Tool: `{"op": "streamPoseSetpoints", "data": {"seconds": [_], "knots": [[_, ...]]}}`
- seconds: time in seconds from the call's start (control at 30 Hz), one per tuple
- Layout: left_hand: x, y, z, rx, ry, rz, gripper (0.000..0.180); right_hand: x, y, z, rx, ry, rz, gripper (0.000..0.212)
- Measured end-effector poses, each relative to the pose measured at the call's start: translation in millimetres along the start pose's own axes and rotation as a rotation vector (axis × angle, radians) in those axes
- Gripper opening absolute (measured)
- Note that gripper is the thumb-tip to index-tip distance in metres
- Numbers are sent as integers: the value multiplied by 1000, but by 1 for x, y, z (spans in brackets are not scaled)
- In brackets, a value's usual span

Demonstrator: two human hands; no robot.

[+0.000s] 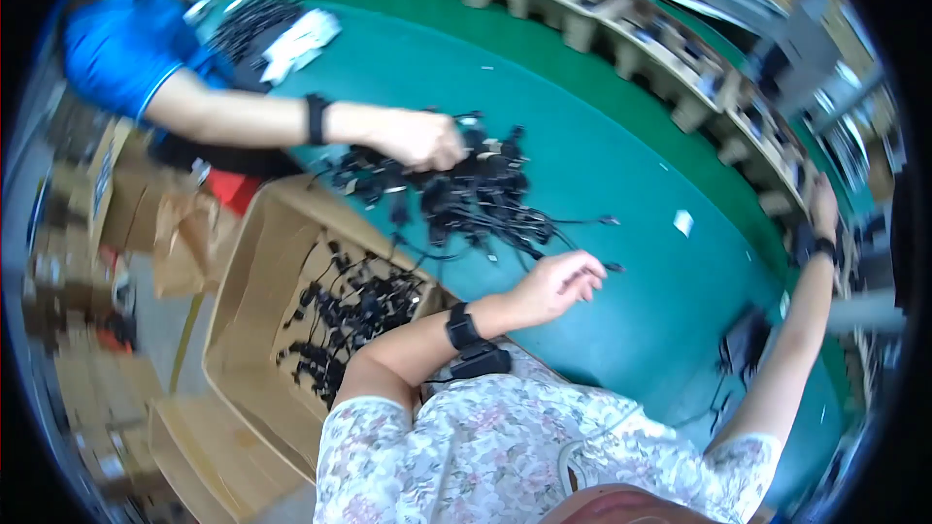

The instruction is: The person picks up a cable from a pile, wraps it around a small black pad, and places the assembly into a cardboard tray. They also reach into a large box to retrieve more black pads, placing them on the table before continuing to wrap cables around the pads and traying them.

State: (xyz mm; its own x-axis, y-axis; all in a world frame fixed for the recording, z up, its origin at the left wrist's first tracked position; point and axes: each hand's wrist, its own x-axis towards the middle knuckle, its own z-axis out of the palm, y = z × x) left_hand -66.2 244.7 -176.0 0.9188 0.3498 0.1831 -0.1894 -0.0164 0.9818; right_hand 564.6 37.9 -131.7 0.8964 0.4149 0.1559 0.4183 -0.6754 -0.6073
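Note:
My left hand [555, 288] is over the green table at the near side of a pile of black cables [476, 199]. Its fingers are curled in, and whether anything is inside them is hidden. A dark cable end [613, 268] shows just beyond the fingertips. My right hand [823, 209] is stretched far right to the row of molded cardboard trays [752, 126]; its fingers are too small and blurred to read. Across the pile, a co-worker's hand [427, 141] in a dark wristband reaches into the cables from the left.
A large open cardboard box [238, 301] with more black cables stands left of my arm, against the table's edge. A black pouch-like item [746, 338] lies on the green table [621, 330] at right. A small white scrap [683, 223] lies mid-table. Stacked cartons [92, 378] fill the far left.

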Motion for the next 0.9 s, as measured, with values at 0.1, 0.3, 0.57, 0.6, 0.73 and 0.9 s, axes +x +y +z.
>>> {"op": "streamPoseSetpoints", "data": {"seconds": [0.1,0.3,0.57,0.6,0.73,0.9], "knots": [[-2,1,-1,83,83,-97,17,-32,-52,21,-550,-93,-312,48],[3,6,0,87,50,-140,13,-135,-110,0,-778,221,-498,33],[3,5,5,82,36,-157,12,-279,-142,-38,-845,-424,-563,55],[2,5,5,86,34,-157,12,-292,-144,-38,-897,-562,-594,63],[0,8,5,106,36,-153,13,-324,-126,-20,-1032,-622,-691,60],[0,2,4,89,53,-127,13,-312,-139,-16,-1072,-751,-723,40]]}}
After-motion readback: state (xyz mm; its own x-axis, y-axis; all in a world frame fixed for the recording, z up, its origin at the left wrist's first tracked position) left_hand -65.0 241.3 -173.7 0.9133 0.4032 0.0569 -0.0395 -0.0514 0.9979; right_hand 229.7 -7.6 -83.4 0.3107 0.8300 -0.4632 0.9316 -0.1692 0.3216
